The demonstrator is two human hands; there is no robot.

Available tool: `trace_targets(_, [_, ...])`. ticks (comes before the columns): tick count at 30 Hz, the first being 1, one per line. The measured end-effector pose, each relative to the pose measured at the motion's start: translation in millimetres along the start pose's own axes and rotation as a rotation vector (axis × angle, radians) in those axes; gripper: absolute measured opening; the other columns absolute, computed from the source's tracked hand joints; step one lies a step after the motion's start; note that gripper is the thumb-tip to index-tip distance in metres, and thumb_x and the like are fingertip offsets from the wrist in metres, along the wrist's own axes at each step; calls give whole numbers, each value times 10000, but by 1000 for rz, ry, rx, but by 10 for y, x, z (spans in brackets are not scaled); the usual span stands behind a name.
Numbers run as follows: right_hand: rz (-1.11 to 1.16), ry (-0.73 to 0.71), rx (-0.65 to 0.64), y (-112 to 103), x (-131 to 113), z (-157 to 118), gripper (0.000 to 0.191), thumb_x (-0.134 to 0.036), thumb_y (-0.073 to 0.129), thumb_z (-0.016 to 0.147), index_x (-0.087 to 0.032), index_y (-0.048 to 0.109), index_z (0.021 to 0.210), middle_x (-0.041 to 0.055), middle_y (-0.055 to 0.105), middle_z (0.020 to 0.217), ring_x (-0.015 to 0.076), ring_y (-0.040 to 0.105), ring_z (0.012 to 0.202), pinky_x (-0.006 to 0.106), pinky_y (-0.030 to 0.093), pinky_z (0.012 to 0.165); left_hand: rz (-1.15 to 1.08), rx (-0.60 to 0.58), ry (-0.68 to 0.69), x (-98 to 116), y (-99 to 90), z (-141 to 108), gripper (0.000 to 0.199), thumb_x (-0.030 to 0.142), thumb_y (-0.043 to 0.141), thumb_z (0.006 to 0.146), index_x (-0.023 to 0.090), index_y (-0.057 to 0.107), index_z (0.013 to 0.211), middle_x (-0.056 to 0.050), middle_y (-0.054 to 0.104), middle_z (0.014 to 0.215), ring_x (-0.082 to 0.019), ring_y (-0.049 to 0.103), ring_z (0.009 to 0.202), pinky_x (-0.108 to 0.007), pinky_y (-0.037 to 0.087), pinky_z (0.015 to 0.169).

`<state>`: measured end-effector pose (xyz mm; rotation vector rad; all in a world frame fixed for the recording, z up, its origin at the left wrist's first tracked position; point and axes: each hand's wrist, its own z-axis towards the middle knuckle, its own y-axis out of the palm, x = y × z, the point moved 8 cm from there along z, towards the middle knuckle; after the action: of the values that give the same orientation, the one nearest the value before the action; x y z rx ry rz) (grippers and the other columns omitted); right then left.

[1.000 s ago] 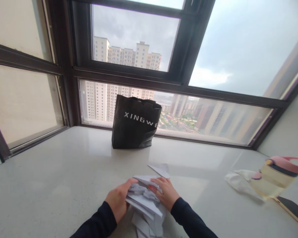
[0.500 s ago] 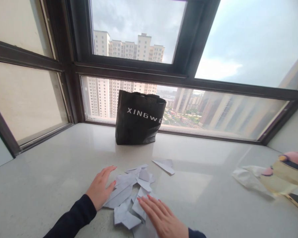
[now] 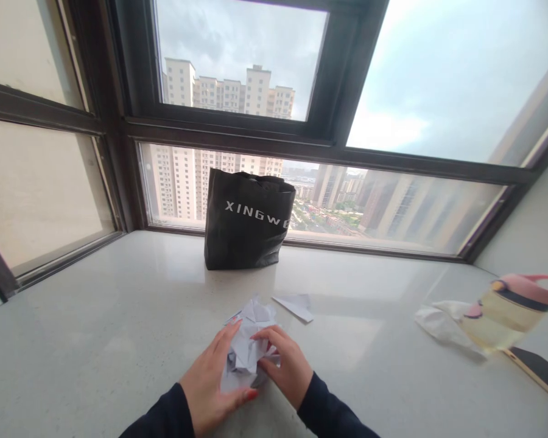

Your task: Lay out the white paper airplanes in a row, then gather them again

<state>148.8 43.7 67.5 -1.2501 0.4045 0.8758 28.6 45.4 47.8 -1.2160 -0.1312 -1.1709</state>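
Observation:
A heap of folded white paper pieces (image 3: 246,350) is bunched up on the white sill, between my two hands. My left hand (image 3: 214,371) cups its left and near side, the fingers along the paper and the thumb stretched across the front. From the right, my right hand (image 3: 285,362) curls over the heap, fingertips on top and thumb low at the side. Both hands press the pieces together; some of the paper is hidden behind the fingers. One more folded paper piece (image 3: 296,306) lies apart, just beyond the heap to the right.
A black bag (image 3: 246,225) with white lettering stands by the window. On the right are a crumpled white tissue (image 3: 442,322), a pale yellow bottle (image 3: 500,316) with a pink lid, and a dark flat object (image 3: 539,368), perhaps a phone. Dark window frames border the white sill (image 3: 95,328).
Both hands have closed in from either side, and the spread-out paper pieces are now pushed into a tighter, taller heap. The view has shifted slightly to the right.

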Motion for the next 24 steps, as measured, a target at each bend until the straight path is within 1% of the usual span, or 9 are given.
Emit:
trace_targets(3, [38, -23, -59, -124, 50, 70, 488, -92, 542, 589, -222, 506, 1058, 46, 552, 1039, 162, 545, 826, 279, 459, 683, -65, 58, -46, -166, -175, 99, 613, 236, 547, 660, 200, 332, 1233, -95, 404, 1258, -260, 364, 1155, -418, 281, 971])
trace_targets(6, [-46, -24, -89, -336, 293, 172, 768, -330, 618, 604, -211, 265, 1276, 108, 453, 1211, 221, 510, 973, 344, 453, 737, -69, 128, -165, -412, -349, 137, 499, 226, 492, 680, 179, 397, 1168, -107, 423, 1228, -264, 370, 1149, -439, 332, 928])
trace_targets(9, [-332, -1, 31, -638, 689, 297, 674, -432, 563, 652, -181, 346, 1239, 118, 461, 1219, 260, 386, 1135, 431, 288, 936, 34, 181, -212, -534, -462, 105, 412, 254, 449, 720, 147, 432, 1118, -141, 358, 1265, -263, 338, 1170, -453, 312, 936])
trace_targets(11, [-526, 158, 119, -804, 1043, 348, 598, -432, 534, 682, -168, 402, 1203, 119, 460, 1223, 267, 348, 1168, 428, 267, 953, 115, 246, -191, -528, -511, 57, 378, 295, 414, 760, 145, 439, 1106, -146, 261, 1323, -262, 295, 1197, -454, 282, 954])
trace_targets(13, [-577, 243, 136, -829, 1282, 367, 509, -392, 504, 716, -136, 465, 1153, 149, 497, 1175, 299, 369, 1150, 463, 284, 926, 167, 265, -175, -508, -476, 5, 391, 354, 400, 781, 162, 430, 1120, -136, 181, 1363, -268, 286, 1203, -448, 300, 944])
trace_targets(15, [-585, 267, 119, -747, 1375, 360, 430, -372, 463, 750, -131, 518, 1102, 165, 532, 1121, 317, 411, 1112, 489, 311, 886, 206, 202, -182, -500, -343, -34, 456, 423, 424, 768, 185, 405, 1156, -132, 160, 1377, -285, 323, 1181, -461, 329, 916])
trace_targets(17, [-586, 250, 95, -609, 1319, 332, 380, -375, 434, 773, -154, 555, 1058, 155, 547, 1100, 314, 421, 1099, 488, 318, 873, 255, 105, -180, -483, -174, -63, 575, 495, 479, 717, 202, 367, 1200, -139, 167, 1379, -320, 339, 1163, -518, 307, 906])
trace_targets(20, [-561, 169, 39, -362, 1035, 282, 310, -399, 399, 802, -233, 593, 978, 81, 584, 1042, 258, 447, 1071, 426, 331, 878, 326, -15, -134, -421, 25, -77, 722, 509, 568, 637, 233, 307, 1251, -126, 216, 1370, -365, 291, 1178, -599, 216, 909])
trace_targets(24, [-394, 50, 43, -135, 575, 216, 360, -476, 383, 796, -198, 591, 893, 83, 609, 890, 229, 537, 895, 382, 392, 799, 269, -46, -60, -326, 61, -12, 644, 294, 586, 635, 231, 348, 1230, -98, 367, 1301, -291, 358, 1154, -485, 280, 944])
